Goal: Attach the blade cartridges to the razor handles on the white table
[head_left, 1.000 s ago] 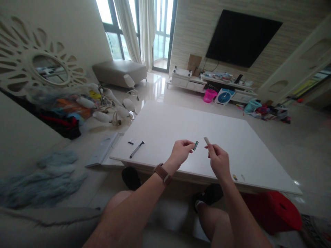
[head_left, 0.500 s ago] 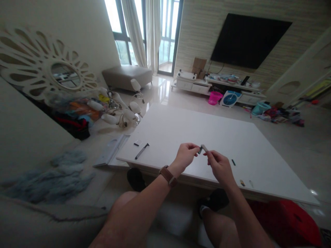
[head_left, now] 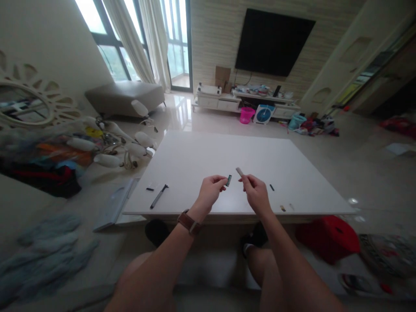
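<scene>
Between the fingertips of my left hand (head_left: 210, 190) is a small dark, greenish rectangular piece (head_left: 229, 180), held upright above the white table (head_left: 208, 151). My right hand (head_left: 256, 193) pinches a short light-grey stick (head_left: 239, 171) that tilts up and to the left. A gap separates the two things. On the table to the left lies a razor-like tool (head_left: 159, 196) with a grey and black handle, and beside it a small black-and-clear piece (head_left: 150, 189). Right of my right hand are a thin black strip (head_left: 272, 187), a small brownish piece (head_left: 282, 208) and a clear piece (head_left: 291, 206).
A red stool (head_left: 338, 236) stands by the table's right front corner. An open white box (head_left: 113, 206) is on the floor at the left, near a chandelier (head_left: 130, 149) with white shades. A pink basket (head_left: 247, 115) and a fan (head_left: 264, 114) stand beyond the table.
My hands have drawn apart, and the grey stick no longer touches the dark piece. The view has turned to the right, so the room appears shifted left.
</scene>
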`<state>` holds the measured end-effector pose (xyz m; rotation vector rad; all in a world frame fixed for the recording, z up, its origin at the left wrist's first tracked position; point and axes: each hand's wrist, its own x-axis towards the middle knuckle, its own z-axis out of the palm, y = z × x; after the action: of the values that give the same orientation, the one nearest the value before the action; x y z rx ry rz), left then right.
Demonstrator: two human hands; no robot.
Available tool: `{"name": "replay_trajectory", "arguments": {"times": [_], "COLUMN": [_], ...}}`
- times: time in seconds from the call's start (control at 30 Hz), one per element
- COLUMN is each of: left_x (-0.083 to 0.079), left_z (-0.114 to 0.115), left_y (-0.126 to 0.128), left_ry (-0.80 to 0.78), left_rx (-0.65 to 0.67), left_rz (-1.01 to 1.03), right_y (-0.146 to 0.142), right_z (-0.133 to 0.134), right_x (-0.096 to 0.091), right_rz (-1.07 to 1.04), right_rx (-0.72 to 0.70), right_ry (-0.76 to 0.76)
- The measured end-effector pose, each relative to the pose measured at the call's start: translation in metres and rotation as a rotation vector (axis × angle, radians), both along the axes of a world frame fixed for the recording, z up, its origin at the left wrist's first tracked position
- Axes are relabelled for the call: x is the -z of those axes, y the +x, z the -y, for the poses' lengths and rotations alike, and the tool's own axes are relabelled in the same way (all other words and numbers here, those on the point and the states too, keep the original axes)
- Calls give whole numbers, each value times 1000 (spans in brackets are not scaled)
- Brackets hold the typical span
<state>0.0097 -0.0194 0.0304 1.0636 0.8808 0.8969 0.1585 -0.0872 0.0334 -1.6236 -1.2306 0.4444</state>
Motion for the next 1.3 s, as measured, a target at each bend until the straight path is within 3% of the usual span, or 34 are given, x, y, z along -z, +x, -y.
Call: {"name": "replay_trajectory", "arguments": {"times": [0.13,0.3,0.47,0.63,0.83,1.0,1.07,1.2,1.3], "left_x": [3,5,4,-1,-3,-4,-5,-5,-5], "left_z": [-1,-2,0,0,1,0,-1,-1,-1], "left_y": [1,3,2,1,1,0,-1,-2,-2], "left_ry": [-3,-50,-68,-74,-70,-80,-82,-66,-60], "left_rx": [-2,-14,-3,-7,-15,-9,-20,-9,-7], "left_rz": [13,46,73,72,85,87,81,92,74], "right_y": [1,4,2,5,3,2,-1,-6,-6], "right_z": [2,2,1,-3,-2,-1,1,3,2], "right_x": [0,-1,0,4,8,9,7,4,4], "right_rz": [52,38,19,-52,-75,-12,14,55,64], "right_rx": [-150,32,-136,52,-143,83,69,-90,20], "right_ry": [-54,0,-47,-1,-77,-3,17,-50,-17]}}
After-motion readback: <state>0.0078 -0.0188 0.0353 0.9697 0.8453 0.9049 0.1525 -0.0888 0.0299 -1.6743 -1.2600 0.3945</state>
